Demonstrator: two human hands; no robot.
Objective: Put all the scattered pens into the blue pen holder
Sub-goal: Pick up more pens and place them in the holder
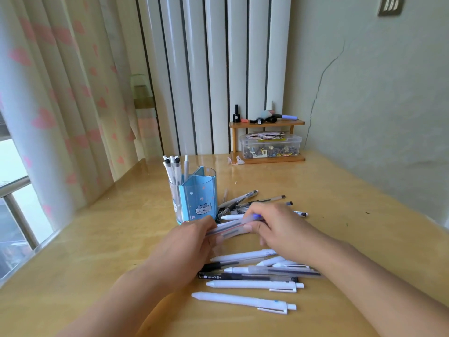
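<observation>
The blue pen holder [194, 195] with a cat picture stands upright on the wooden desk, several pens standing in its left compartment [173, 166]. Just in front of it, my left hand [189, 242] and my right hand [279, 227] together grip a small bundle of translucent pens [233, 227], one hand at each end. More pens lie scattered behind my right hand [245, 199]. Nearer to me lies a pile of white and black pens [252, 276], with one white pen [243, 300] closest.
A small wooden shelf [267, 124] with bottles and a clear plastic box [271, 145] stands at the desk's back edge. A curtain [60, 105] and window are on the left, a wall on the right.
</observation>
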